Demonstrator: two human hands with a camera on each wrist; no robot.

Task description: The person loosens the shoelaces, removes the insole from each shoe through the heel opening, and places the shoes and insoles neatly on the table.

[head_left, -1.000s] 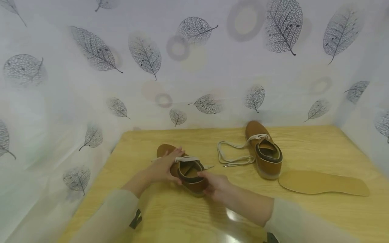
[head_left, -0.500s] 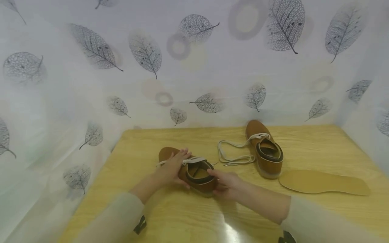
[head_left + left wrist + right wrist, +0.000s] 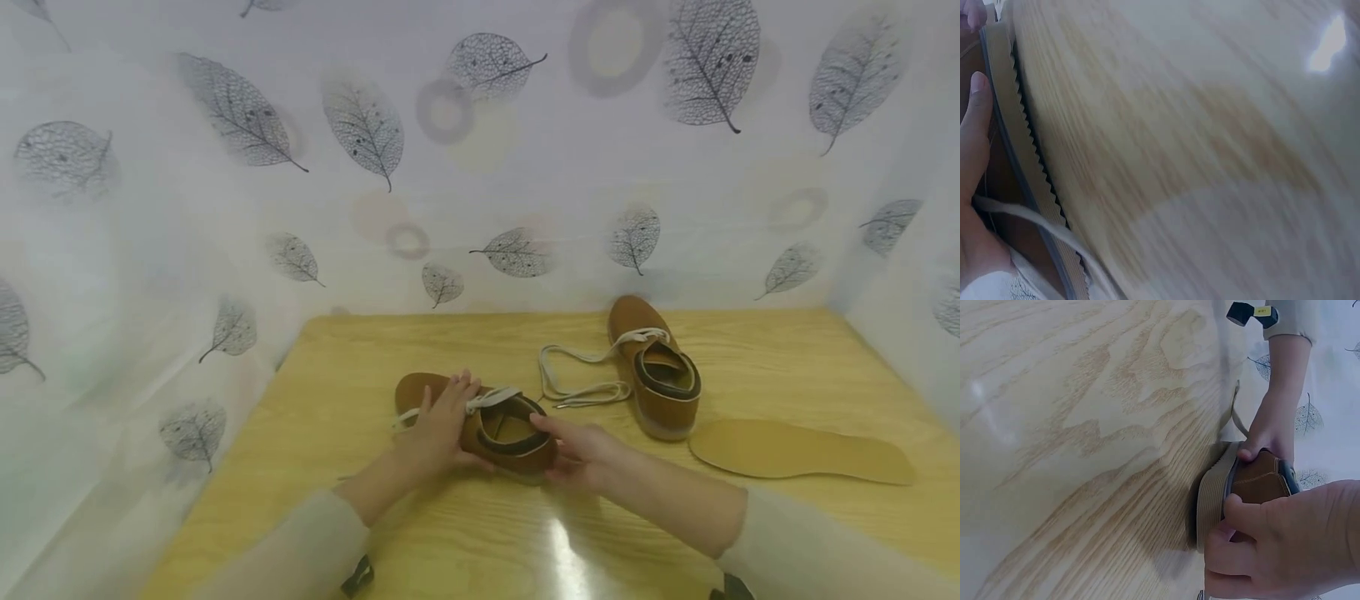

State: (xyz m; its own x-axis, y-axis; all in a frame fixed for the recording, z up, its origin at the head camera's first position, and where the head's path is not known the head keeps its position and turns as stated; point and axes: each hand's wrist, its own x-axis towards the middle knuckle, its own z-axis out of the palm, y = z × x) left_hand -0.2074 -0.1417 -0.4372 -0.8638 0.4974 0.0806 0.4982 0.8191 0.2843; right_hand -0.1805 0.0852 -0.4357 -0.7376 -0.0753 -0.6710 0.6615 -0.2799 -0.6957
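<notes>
A brown lace-up shoe [image 3: 420,390] with a dark collar and pale laces is at the middle of the table, toe to the left. Across its upper lies my left hand [image 3: 435,429], gripping it with the thumb on the near side and the fingers over the far side. My right hand [image 3: 588,454] holds the heel, thumb at the collar's edge and fingers curled low behind it. In the left wrist view the ribbed sole [image 3: 1029,150] runs beside my left thumb. The right wrist view shows the sole edge [image 3: 1210,494] close over the wood.
Behind and to the right stands a second brown shoe [image 3: 663,417], its long pale lace [image 3: 551,387] looped on the table. A flat tan insole [image 3: 802,450] lies right of that shoe. Leaf-print cloth [image 3: 465,192] hangs along the table's back edge and sides.
Both hands have shifted the shoe to the right, and its toe has swung round to point more directly left. The second shoe and the insole stay put.
</notes>
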